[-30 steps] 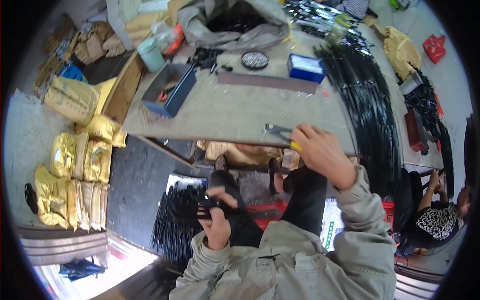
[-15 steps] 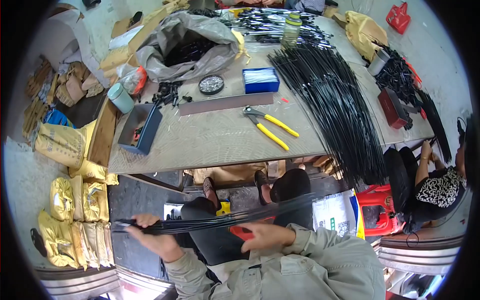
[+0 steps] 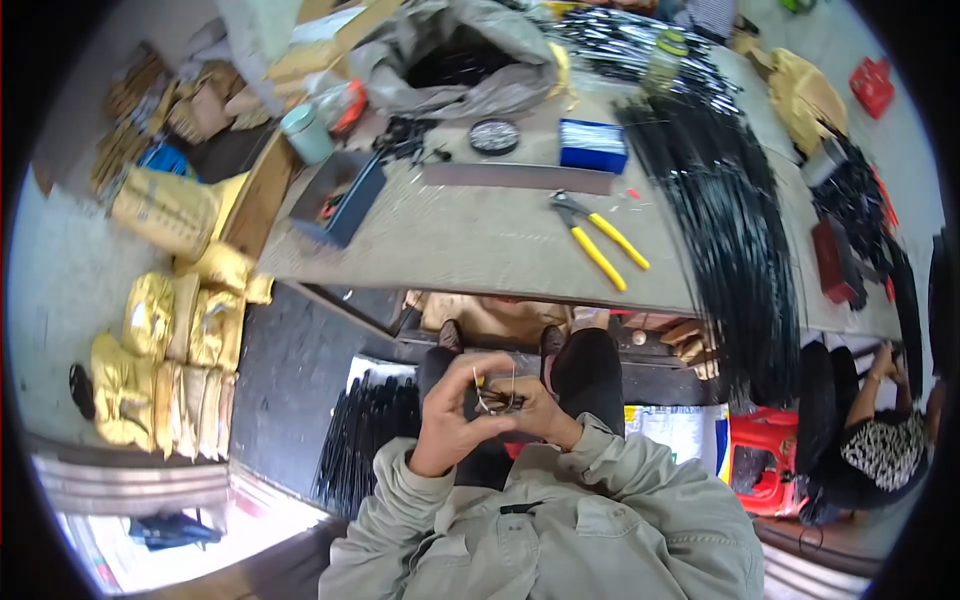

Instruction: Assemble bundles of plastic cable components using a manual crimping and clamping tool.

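In front of my lap, both hands are together around a dark bundle (image 3: 497, 398), seen nearly end-on; it looks like the bundle of thin black strips. Thin, light wire-like ends stick up from it. My left hand (image 3: 455, 420) curls round its left side, thumb and forefinger bent toward it. My right hand (image 3: 545, 412) closes on the other side, its fingertips partly hidden. The bundle's length below my hands is out of sight. Many more black strips (image 3: 365, 440) lie on the floor beside my left arm.
On the table (image 3: 480, 240) are yellow-handled pincers (image 3: 600, 240), a metal strip (image 3: 515, 178), a blue box (image 3: 593, 145), a grey bin (image 3: 340, 198), a round dish (image 3: 494, 136) and a large pile of black strips (image 3: 725, 220). Another person (image 3: 885, 440) sits at right.
The bundle has swung from lying level across my lap to pointing nearly end-on. My left hand has moved right, and my hands have met. The view has shifted.
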`<state>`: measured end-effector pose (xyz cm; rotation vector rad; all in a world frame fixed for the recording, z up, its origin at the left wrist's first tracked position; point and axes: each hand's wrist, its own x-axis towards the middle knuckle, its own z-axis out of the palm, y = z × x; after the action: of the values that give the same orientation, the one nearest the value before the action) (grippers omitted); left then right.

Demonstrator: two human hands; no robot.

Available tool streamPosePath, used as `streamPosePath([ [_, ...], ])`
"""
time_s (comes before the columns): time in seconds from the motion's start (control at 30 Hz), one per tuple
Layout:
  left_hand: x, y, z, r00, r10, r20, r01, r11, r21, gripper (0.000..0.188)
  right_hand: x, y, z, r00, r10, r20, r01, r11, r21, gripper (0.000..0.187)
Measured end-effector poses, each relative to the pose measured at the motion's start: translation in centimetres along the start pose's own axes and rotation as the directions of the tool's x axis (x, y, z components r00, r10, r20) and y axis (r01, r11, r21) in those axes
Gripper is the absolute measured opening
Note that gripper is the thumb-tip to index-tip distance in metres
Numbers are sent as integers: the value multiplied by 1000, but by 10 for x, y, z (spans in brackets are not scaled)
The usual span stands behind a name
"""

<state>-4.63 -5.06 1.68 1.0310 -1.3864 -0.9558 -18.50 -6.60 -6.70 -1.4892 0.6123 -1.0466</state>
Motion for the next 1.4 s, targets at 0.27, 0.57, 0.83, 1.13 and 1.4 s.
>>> streamPosePath([
  [0.27, 0, 22, -16, 999, 26, 35, -30, 995, 97, 33, 26, -46, 21, 981, -54, -184, 92, 975, 204, 21],
  [0.57, 12, 37, -29, 994, -14, -113, -10, 977, -211, 21, 59, -90, 11, 981, -156, -115, 165, 984, 67, 23],
  [0.83, 17, 17, -74, 962, -4, 272, 143, 858, -493, 16, 152, -133, -29, 853, 326, 409, -173, 914, -367, 11],
  [1.13, 24, 15, -66, 958, -145, 246, 259, 806, -532, 16, 368, -52, 28, 871, -22, 491, 405, 598, -691, 15],
  [1.4, 21, 3, -80, 956, -117, 268, 257, 771, -582, 18, 412, -23, 81, 663, 483, 573, 508, 272, -817, 27],
])
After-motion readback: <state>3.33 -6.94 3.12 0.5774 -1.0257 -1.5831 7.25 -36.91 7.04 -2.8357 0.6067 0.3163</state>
